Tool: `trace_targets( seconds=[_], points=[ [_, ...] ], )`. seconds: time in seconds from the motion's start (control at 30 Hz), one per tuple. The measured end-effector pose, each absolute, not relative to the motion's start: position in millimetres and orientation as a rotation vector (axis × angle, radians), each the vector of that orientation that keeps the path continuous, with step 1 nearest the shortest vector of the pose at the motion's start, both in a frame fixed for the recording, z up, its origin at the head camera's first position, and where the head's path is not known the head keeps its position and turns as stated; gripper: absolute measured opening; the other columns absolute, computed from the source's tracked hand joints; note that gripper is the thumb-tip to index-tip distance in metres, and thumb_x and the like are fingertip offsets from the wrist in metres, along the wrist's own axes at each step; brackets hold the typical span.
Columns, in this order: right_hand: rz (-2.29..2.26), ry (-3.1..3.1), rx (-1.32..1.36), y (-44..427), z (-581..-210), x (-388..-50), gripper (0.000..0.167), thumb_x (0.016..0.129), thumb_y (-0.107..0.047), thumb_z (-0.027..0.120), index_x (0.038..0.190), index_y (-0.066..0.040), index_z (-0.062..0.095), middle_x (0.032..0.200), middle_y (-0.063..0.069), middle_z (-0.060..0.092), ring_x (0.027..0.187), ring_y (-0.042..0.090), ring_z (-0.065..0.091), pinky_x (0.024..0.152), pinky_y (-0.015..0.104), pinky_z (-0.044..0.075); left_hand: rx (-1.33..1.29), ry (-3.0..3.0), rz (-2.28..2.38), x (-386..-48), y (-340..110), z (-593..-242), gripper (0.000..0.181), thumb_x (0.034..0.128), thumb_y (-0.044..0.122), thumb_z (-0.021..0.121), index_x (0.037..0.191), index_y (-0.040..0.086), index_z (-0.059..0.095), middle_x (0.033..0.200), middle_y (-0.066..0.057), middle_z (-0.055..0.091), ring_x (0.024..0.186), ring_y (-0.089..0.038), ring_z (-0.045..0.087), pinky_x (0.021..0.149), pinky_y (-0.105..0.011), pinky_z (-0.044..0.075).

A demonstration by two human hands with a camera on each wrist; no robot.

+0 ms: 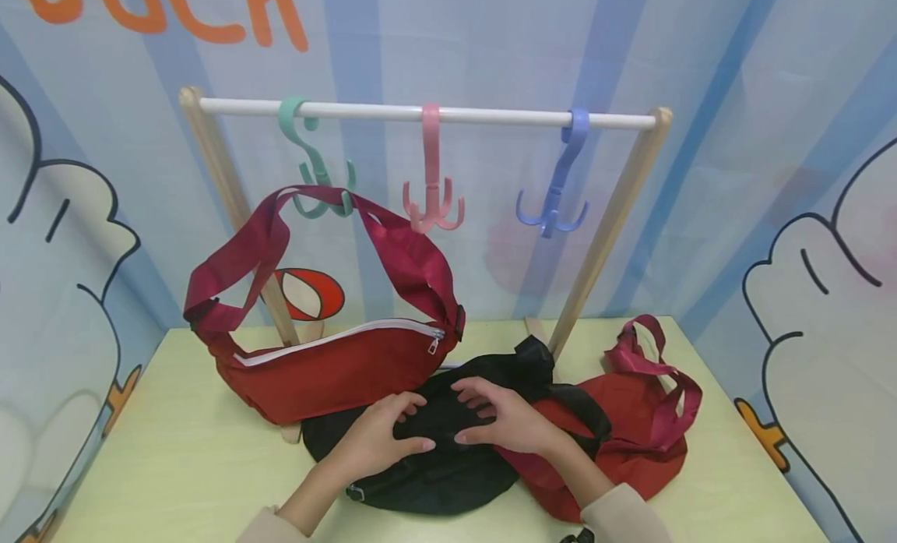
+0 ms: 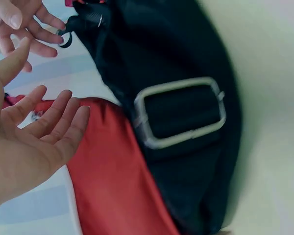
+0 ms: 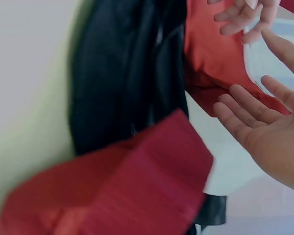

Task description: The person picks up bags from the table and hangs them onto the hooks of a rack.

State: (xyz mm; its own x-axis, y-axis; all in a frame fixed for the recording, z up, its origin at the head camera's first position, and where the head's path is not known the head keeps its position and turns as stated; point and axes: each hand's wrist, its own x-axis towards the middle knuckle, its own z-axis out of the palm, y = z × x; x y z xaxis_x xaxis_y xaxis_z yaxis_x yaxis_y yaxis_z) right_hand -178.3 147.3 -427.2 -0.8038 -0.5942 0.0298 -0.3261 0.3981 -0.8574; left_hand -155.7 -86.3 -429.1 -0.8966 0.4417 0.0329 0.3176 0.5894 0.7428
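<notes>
Over the black waist bag (image 1: 448, 484), the left hand (image 1: 381, 440) and right hand (image 1: 510, 420) hover, fingers loosely bent and gripping nothing. That bag lies on the table (image 1: 133, 457), meeting the crumpled red bag (image 1: 638, 418) at its right. Behind, the zippered red sling bag (image 1: 350, 371) sits with its strap raised (apparently the green hook (image 1: 315, 165) carries it). Room to move opens between pink hook (image 1: 431, 161) and blue hook (image 1: 558, 177), and along the table's left edge.
</notes>
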Motion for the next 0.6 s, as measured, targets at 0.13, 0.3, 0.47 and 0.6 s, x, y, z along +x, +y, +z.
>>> trace_targets(
  seconds=[0.13, 0.3, 0.47, 0.6],
  points=[
    [-1.373, 2.343, -0.778, 141.5, -440.8, -175.2, 0.056, 0.078, -0.019, 0.073, 0.126, -0.007, 0.047, 0.119, 0.014, 0.052, 0.110, 0.034, 0.048, 0.090, 0.046, 0.041, 0.617, 2.626, 1.194, -153.1, -83.7, -437.5, 0.054, 0.0754, 0.031, 0.074, 0.118, 0.005, 0.053, 0.107, -0.014, 0.057, 0.097, -0.030, 0.054, 0.080, -0.045, 0.044],
    [-1.369, 2.334, -0.777, 137.0, -456.9, -172.4, 0.059, 0.077, -0.019, 0.074, 0.126, -0.002, 0.047, 0.122, 0.017, 0.052, 0.113, 0.032, 0.047, 0.092, 0.048, 0.039, 0.606, 2.605, 1.184, -151.2, -83.2, -445.8, 0.054, 0.0738, 0.027, 0.076, 0.117, 0.003, 0.053, 0.105, -0.013, 0.057, 0.095, -0.031, 0.054, 0.078, -0.045, 0.044],
    [-1.338, 2.369, -0.781, 135.6, -466.2, -171.1, 0.060, 0.075, -0.019, 0.076, 0.125, -0.002, 0.048, 0.124, 0.014, 0.053, 0.115, 0.029, 0.047, 0.093, 0.048, 0.037, 0.594, 2.600, 1.159, -152.2, -86.2, -455.3, 0.055, 0.0710, 0.026, 0.078, 0.115, 0.003, 0.054, 0.102, -0.011, 0.057, 0.094, -0.029, 0.053, 0.077, -0.045, 0.044],
    [-1.303, 2.409, -0.804, 135.3, -470.8, -172.6, 0.061, 0.074, -0.023, 0.076, 0.125, -0.002, 0.049, 0.123, 0.013, 0.053, 0.115, 0.026, 0.048, 0.095, 0.044, 0.037, 0.622, 2.599, 1.154, -152.2, -89.7, -463.5, 0.055, 0.0686, 0.024, 0.080, 0.113, 0.003, 0.055, 0.101, -0.011, 0.057, 0.095, -0.029, 0.053, 0.079, -0.045, 0.043]
  ],
)
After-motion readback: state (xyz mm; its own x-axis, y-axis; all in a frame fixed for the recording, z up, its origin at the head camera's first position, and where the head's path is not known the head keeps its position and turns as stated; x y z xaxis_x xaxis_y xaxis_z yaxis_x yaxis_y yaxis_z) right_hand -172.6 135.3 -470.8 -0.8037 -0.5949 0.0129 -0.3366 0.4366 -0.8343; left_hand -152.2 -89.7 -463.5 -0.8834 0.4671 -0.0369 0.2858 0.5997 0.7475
